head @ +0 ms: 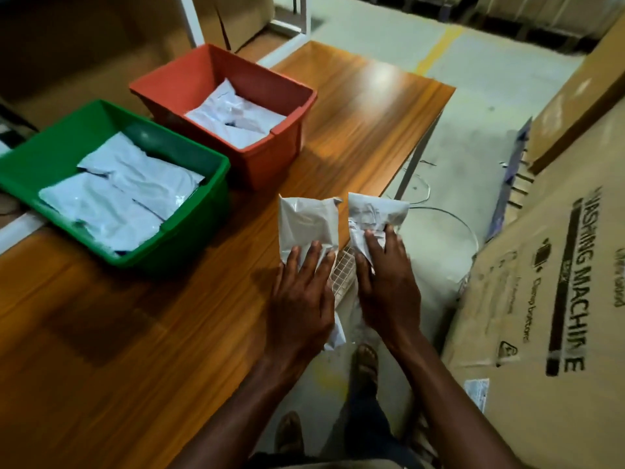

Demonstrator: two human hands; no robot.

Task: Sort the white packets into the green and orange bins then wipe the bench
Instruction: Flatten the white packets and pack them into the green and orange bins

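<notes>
left packet (308,225): lower centre, upright over bench edge, left hand (301,299) fingers spread flat on its lower part, gripping
right packet (375,218): just beside, right hand (389,289) fingers curled, pinching its crumpled bottom
green bin (209,211): left, packets inside
orange bin (291,130): upper centre, packets inside
bench (135,333): wooden
</notes>
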